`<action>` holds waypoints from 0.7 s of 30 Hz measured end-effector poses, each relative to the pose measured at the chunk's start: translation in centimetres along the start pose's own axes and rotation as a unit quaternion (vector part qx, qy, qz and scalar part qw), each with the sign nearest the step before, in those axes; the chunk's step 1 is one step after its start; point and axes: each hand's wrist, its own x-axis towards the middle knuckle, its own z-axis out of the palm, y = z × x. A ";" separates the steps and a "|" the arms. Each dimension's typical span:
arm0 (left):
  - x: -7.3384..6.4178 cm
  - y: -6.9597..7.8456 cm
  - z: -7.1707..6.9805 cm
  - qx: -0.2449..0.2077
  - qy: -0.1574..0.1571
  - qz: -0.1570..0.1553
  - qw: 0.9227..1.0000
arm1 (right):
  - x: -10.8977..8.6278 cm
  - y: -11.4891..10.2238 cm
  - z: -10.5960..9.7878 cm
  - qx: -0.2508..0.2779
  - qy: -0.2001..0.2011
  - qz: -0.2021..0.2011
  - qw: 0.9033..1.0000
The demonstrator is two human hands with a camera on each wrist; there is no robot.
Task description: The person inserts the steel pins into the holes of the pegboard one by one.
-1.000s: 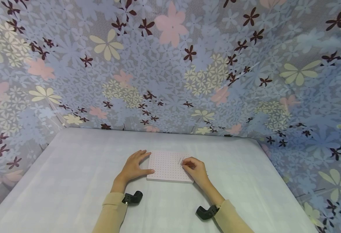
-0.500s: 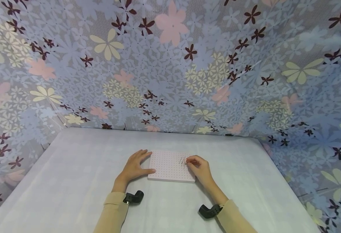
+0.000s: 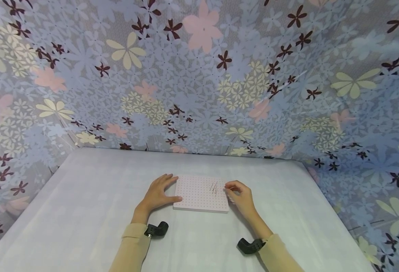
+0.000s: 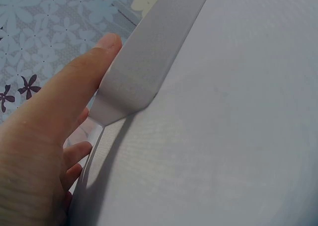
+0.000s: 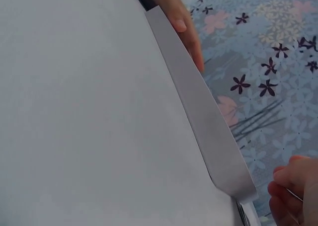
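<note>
A pale pink board (image 3: pixel 199 202) with a grid of small dots lies flat on the table. Several thin, needle-like sticks (image 3: pixel 214 188) stand slanted on its right part. My left hand (image 3: pixel 156 192) rests at the board's left edge, thumb and fingers spread, the thumb touching its near left corner. At the right edge is my right hand (image 3: pixel 241 195), fingers curled and thumb close to the index finger. In the right wrist view a faint bright line shows between the right hand's fingers (image 5: pixel 285 206); whether that is a stick or a gap I cannot tell.
More thin sticks (image 5: pixel 242 213) lie beside the board's right edge, partly under my right hand. A pale cloth covers the table (image 3: pixel 117 170). Flowered fabric (image 3: pixel 199 94) hangs behind and along the sides.
My right hand has moved right, off the standing sticks to the board's right edge, leaving the sticks in plain sight. The left hand and board have stayed nearly still.
</note>
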 end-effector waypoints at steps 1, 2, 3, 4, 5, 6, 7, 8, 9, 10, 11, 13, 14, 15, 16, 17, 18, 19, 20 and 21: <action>0.0 0.0 0.0 0.000 0.000 0.000 1.000 | -0.1 0.2 -0.1 -0.001 0.002 -0.001 1.000; 0.0 0.0 0.0 -0.001 0.000 0.001 1.000 | -0.1 0.7 -0.2 -0.001 0.004 0.001 1.000; 0.0 0.0 0.0 -0.001 0.000 0.001 1.000 | -0.1 1.3 -0.3 -0.004 0.006 0.001 1.000; 0.0 0.0 0.0 -0.002 -0.001 -0.001 1.000 | -0.1 1.9 -0.4 -0.005 0.008 0.001 1.000; 0.0 0.0 0.0 -0.003 -0.002 -0.003 1.000 | -0.1 2.5 -0.5 -0.009 0.011 -0.005 1.000; 0.0 0.0 0.0 -0.004 -0.002 -0.003 1.000 | -0.1 3.1 -0.5 -0.016 0.014 -0.009 1.000; 0.0 -0.1 0.1 -0.003 -0.003 -0.004 1.000 | 0.0 3.7 -0.6 -0.021 0.016 -0.010 1.000; 0.0 -0.1 0.1 -0.003 -0.002 -0.003 1.000 | 0.0 4.3 -0.7 -0.027 0.018 -0.013 0.999; 0.0 -0.1 0.1 -0.002 -0.001 -0.004 1.000 | 0.0 4.6 -0.8 -0.031 0.019 -0.017 0.999; 0.0 -0.1 0.1 -0.002 -0.001 -0.003 1.000 | -0.1 4.8 -0.9 -0.038 0.020 -0.019 0.999; 0.0 -0.1 0.1 -0.001 0.000 -0.003 1.000 | -0.1 5.0 -1.0 -0.046 0.021 -0.020 0.999; 0.0 0.0 0.1 -0.002 -0.001 -0.003 1.000 | -0.3 5.1 -1.2 -0.059 0.021 -0.011 0.998; 0.0 0.0 0.1 -0.003 -0.002 -0.003 1.000 | -0.4 5.2 -1.3 -0.065 0.021 -0.009 0.998; 0.0 0.0 0.0 -0.003 -0.002 -0.004 1.000 | -0.5 5.2 -1.4 -0.071 0.021 -0.005 0.997; 0.0 0.1 0.0 -0.003 -0.002 -0.004 1.000 | -0.6 5.2 -1.5 -0.077 0.020 -0.001 0.997; -0.1 0.1 0.0 -0.001 -0.003 -0.005 1.000 | -0.7 5.2 -1.5 -0.078 0.018 0.003 0.997; -0.1 0.1 -0.1 -0.002 -0.003 -0.006 1.000 | -0.7 5.1 -1.5 -0.082 0.017 0.009 0.996; -0.1 0.1 -0.1 -0.001 -0.002 -0.006 1.000 | -0.8 5.1 -1.5 -0.084 0.016 0.013 0.996; -0.1 0.1 -0.1 0.000 -0.002 -0.007 1.000 | -0.8 5.1 -1.5 -0.086 0.013 0.019 0.996; -0.1 0.1 -0.1 0.001 -0.002 -0.008 1.000 | -0.8 5.0 -1.5 -0.085 0.012 0.024 0.996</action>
